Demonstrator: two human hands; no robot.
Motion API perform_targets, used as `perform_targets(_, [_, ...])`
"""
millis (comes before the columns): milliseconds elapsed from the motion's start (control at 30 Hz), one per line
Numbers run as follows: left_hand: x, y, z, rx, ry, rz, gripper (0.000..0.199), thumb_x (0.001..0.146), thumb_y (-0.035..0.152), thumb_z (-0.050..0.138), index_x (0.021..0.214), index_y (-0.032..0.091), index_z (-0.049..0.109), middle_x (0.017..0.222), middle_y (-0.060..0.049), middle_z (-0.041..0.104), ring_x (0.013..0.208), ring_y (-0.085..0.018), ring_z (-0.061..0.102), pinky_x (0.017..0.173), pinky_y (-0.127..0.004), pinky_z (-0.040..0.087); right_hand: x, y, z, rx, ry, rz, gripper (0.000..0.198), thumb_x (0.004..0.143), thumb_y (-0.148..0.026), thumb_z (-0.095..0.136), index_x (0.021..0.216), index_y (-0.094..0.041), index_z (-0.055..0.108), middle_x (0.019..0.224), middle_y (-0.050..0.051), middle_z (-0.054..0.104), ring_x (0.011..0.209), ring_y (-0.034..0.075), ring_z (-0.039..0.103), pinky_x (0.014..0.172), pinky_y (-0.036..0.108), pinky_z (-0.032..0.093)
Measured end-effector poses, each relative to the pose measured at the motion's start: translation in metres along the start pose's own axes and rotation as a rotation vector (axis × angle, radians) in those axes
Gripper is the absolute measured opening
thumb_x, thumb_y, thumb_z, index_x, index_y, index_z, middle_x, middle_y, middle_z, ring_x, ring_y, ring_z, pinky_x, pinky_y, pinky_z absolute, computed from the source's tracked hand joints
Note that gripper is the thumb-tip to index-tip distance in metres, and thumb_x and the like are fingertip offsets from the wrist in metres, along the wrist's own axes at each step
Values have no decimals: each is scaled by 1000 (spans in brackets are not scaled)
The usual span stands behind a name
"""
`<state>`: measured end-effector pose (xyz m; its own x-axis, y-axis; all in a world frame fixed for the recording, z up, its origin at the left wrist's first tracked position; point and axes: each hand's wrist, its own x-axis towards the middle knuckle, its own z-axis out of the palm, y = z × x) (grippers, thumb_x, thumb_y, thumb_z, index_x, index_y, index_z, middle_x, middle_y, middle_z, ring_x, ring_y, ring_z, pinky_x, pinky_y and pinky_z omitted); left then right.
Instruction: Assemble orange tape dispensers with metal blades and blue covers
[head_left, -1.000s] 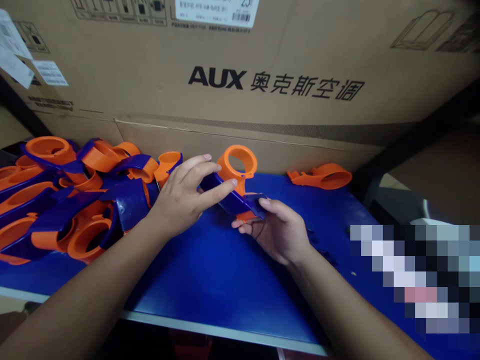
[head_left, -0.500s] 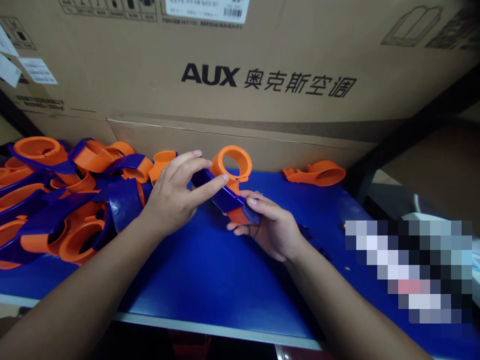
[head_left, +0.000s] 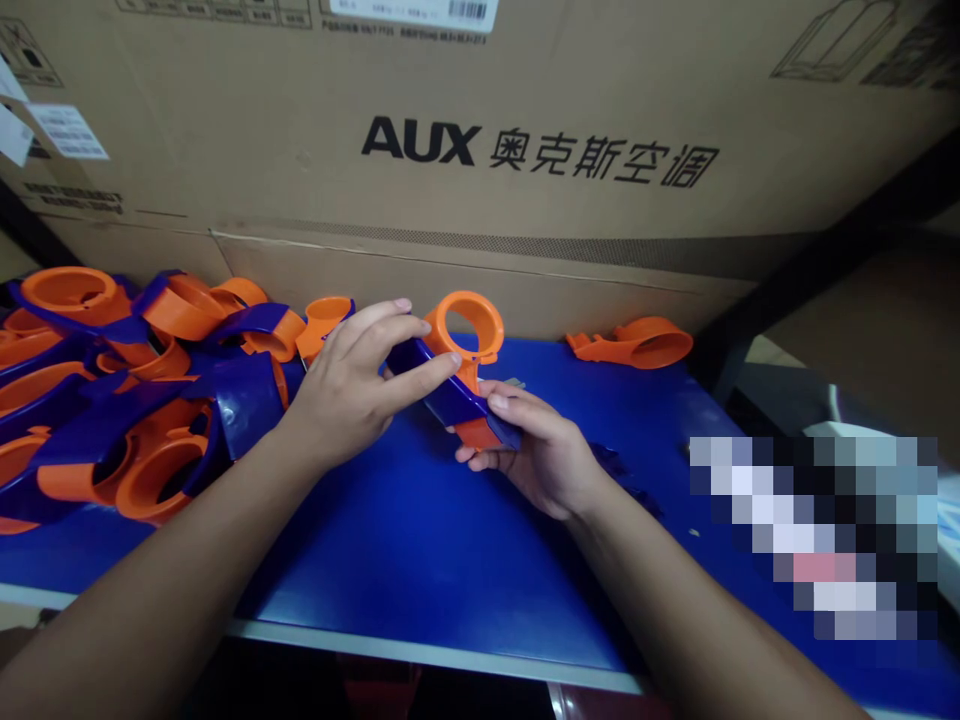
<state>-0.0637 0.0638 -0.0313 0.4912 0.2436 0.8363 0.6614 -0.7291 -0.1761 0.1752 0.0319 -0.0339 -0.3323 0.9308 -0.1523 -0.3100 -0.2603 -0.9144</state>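
Over the blue tabletop [head_left: 420,560], both hands hold a tape dispenser [head_left: 459,396] made of an orange ring and a dark blue curved cover. My right hand [head_left: 544,450] is closed around its lower right end, with the thumb on top and fingertips underneath. At its upper left end, my left hand [head_left: 360,385] grips the blue cover, fingers stretched across it; the thumb is mostly hidden. The dispenser is tilted, its ring uppermost and facing me. Behind it on the right lies an orange dispenser body [head_left: 634,343] that shows no blue cover.
Several orange and blue tape dispensers [head_left: 112,420] are heaped at the left. A large cardboard box [head_left: 300,190] stands along the back. Small dark blue pieces [head_left: 611,460] lie beyond my right wrist. A black post [head_left: 731,350] rises at the right, near a pixelated patch.
The view has shifted slightly. Both hands keep the same grip on the tape dispenser, and its blue cover sits almost as before.
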Motion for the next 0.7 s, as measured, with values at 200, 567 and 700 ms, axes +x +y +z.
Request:
perform_targets(200, [1, 6, -2, -1, -48, -37, 48, 99, 8, 57, 137, 37, 66, 141, -7, 61, 144, -30, 52, 116, -50, 48, 0, 3, 2, -40, 25, -25, 29, 78, -38, 76, 99, -19, 70, 78, 5, 81, 55, 19, 75, 49, 25, 60])
perform_targets(567, [11, 70, 6, -745, -6, -1003, 25, 99, 35, 63, 116, 18, 70, 104, -7, 73, 95, -20, 70, 86, -35, 58, 2, -15, -7, 218, 18, 118, 43, 86, -52, 59, 91, -12, 76, 72, 11, 79, 53, 16, 71, 48, 20, 60])
perform_targets(700, [13, 80, 19, -1259, -58, -1206, 22, 96, 40, 71, 98, 18, 68, 90, -3, 75, 84, -16, 71, 81, -29, 56, 1, -13, -7, 222, -33, 133, 43, 85, -52, 61, 95, -13, 76, 74, 11, 79, 56, 17, 72, 49, 21, 60])
